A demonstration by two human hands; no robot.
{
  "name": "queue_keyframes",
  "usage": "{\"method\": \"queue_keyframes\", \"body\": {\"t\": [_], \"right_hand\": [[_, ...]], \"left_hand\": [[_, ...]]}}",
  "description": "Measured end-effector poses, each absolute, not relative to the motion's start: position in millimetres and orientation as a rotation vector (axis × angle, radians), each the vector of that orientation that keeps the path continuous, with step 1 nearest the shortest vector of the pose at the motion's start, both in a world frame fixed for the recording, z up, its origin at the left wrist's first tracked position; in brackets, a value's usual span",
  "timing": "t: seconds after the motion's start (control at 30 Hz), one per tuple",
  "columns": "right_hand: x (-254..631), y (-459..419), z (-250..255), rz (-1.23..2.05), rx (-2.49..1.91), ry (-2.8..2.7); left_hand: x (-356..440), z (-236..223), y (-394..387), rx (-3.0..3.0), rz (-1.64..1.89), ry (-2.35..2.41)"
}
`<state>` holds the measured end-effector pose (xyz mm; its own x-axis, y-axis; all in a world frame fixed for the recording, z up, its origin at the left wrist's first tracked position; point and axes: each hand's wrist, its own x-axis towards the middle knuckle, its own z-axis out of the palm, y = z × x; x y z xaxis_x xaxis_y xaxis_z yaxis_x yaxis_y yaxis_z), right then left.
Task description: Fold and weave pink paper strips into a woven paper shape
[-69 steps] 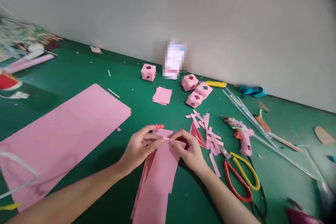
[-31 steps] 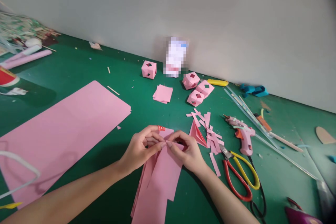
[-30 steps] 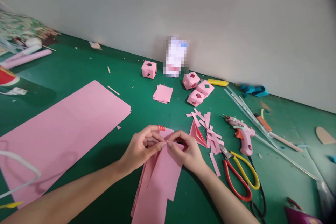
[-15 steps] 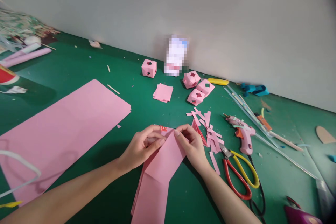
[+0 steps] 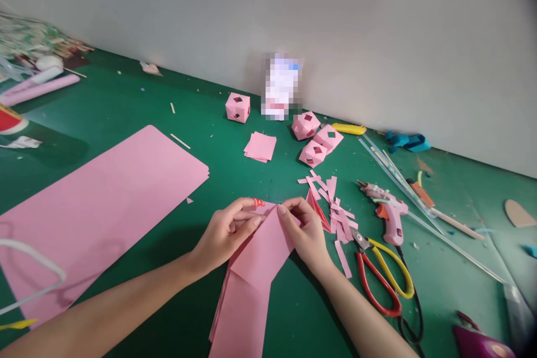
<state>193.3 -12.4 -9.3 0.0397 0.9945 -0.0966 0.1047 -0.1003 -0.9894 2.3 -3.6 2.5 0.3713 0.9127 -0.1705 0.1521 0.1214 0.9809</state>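
A stack of long pink paper strips point(image 5: 247, 296) lies on the green table point(image 5: 218, 123) in front of me. The top strip's far end is folded over at an angle. My left hand point(image 5: 224, 232) pinches the fold's left edge, with a red-taped fingertip over the paper. My right hand point(image 5: 306, 229) pinches the right side of the same fold. Both hands have closed fingers on the paper.
A large pink sheet point(image 5: 96, 212) lies left. Pink paper cubes point(image 5: 237, 107) point(image 5: 316, 140), small pink squares point(image 5: 260, 146) and cut scraps point(image 5: 333, 212) lie beyond. Right: a pink glue gun point(image 5: 388, 212), red and yellow scissors point(image 5: 384, 279), glue sticks point(image 5: 398, 179).
The top strip's end has been folded diagonally to the right. My right hand moved slightly away from me and right along the fold; my left hand stayed on the left edge.
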Motion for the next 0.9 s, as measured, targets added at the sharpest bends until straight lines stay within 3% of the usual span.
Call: {"method": "queue_keyframes", "body": {"t": [0.43,0.9], "right_hand": [[190.2,-13.1,-9.0,1.073,-1.438,-1.074],[196.6,-11.2,-7.6,1.202,-1.409,-0.975]], "left_hand": [[3.3,1.8,-10.3,1.506,0.79,1.043],[1.4,-0.6,-11.5,1.507,0.824,1.095]]}}
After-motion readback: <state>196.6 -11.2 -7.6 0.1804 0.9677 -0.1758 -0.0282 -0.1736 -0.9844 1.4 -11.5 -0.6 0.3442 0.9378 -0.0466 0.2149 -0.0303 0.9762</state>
